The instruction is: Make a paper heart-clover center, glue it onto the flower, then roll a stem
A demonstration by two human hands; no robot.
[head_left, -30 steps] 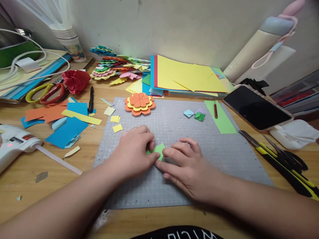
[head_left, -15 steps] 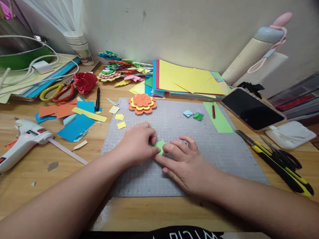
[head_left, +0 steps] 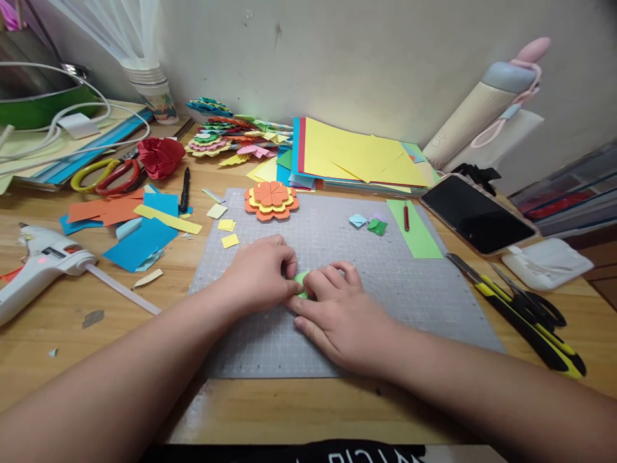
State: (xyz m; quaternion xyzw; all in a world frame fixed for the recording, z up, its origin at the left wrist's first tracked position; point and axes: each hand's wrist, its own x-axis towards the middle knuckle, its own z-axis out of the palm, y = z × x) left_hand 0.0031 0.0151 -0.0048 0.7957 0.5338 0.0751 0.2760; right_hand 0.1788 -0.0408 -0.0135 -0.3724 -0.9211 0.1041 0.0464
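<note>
A small light green paper piece [head_left: 301,281] lies on the grey cutting mat [head_left: 414,308], mostly covered by my fingers. My left hand [head_left: 260,273] is closed, its thumb and fingers pinching the paper's left side. From the right, my right hand [head_left: 340,312] presses curled fingers on the same piece, its index finger meeting the left thumb. Beyond the hands sits a layered orange and yellow paper flower [head_left: 271,200]. Small folded pieces in blue [head_left: 357,220], green [head_left: 376,226] and purple rest at the mat's upper right.
Left are a glue gun [head_left: 45,263], paper scraps [head_left: 139,247] and scissors [head_left: 108,177]. Right are a utility knife [head_left: 525,321], black scissors [head_left: 535,305], a phone [head_left: 479,212] and a white case [head_left: 547,262]. A red pencil [head_left: 406,217] lies on a green strip [head_left: 424,241]. Paper sheets [head_left: 357,151] lie behind.
My right hand has moved left and its fingers have come down over the green paper, covering more of it. My left hand keeps its pinch. The view has shifted slightly.
</note>
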